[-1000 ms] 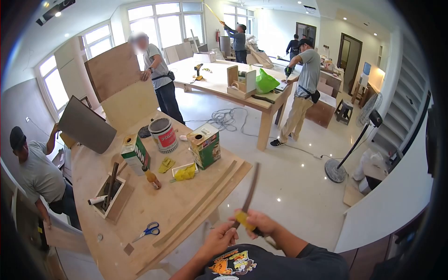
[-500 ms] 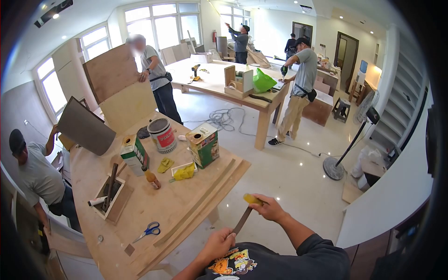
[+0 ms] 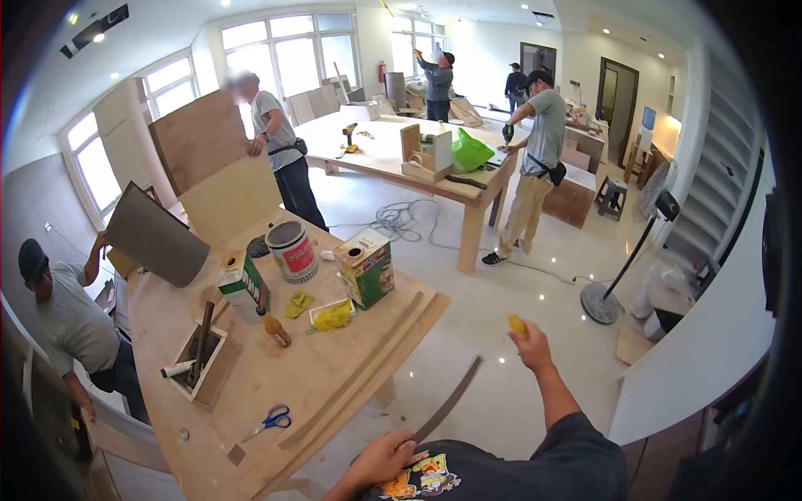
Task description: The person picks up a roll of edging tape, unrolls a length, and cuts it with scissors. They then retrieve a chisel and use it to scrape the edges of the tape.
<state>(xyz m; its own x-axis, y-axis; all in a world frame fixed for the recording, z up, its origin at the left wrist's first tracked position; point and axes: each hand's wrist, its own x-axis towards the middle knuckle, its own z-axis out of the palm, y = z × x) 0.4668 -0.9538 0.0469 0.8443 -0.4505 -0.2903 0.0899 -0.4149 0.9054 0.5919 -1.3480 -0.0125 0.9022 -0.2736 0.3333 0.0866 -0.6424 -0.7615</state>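
Observation:
My left hand [image 3: 388,457] is closed on the lower end of a thin brown strip [image 3: 451,402], low in front of the dark shirt. The strip's free end points up and to the right, slightly curved. Farther right, my right hand [image 3: 531,346] is raised over the floor, its fingers closed around a small yellow object [image 3: 519,326] whose kind is too blurred to make out. That object and the strip are apart. Blue-handled scissors [image 3: 271,419] lie on the wooden table [image 3: 334,376] to the left of my left hand.
On the table stand a paint can [image 3: 291,255], two rectangular tins [image 3: 365,271], a bottle [image 3: 273,327] and a wooden box [image 3: 200,367]. Co-workers stand left, behind the table and at a second table [image 3: 384,142]. A fan [image 3: 599,302] stands at the right.
My right hand has moved up and right with the yellow object, away from the strip. The strip's upper end now stands free and curves to the right. My left hand has shifted slightly down and left.

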